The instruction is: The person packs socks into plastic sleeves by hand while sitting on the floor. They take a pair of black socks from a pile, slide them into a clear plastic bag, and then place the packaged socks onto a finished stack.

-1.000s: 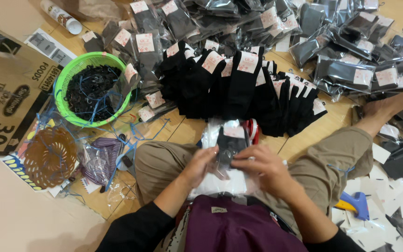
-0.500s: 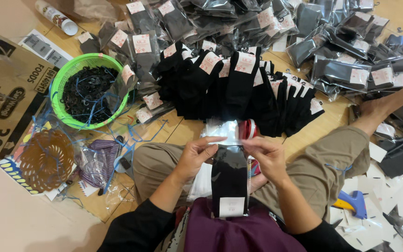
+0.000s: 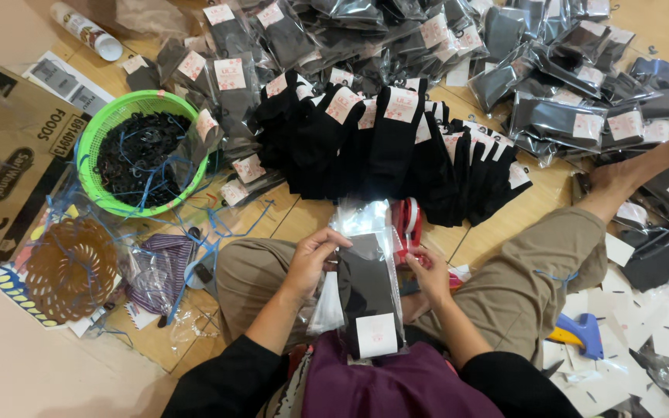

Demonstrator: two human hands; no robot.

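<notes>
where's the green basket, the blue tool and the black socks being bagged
green basket (image 3: 93, 131), head view, left rim
blue tool (image 3: 586, 334), head view, its body
black socks (image 3: 365, 290), head view, middle of the pair

Sock pile (image 3: 396, 147) blocks ahead (basket (image 3: 94, 131) left)

Clear bag (image 3: 361, 232) with white-labelled black socks, centre lap; bagged sock packs (image 3: 559, 116) heaped top; brown carton (image 3: 1, 170) left.

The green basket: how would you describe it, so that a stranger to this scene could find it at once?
Start at the flat brown cardboard box lying at the left edge of the floor. Directly to its right stands the green basket, round, with slotted plastic walls. It alone is bright green and filled with small black hooks; the brown woven basket below it holds none.
</notes>
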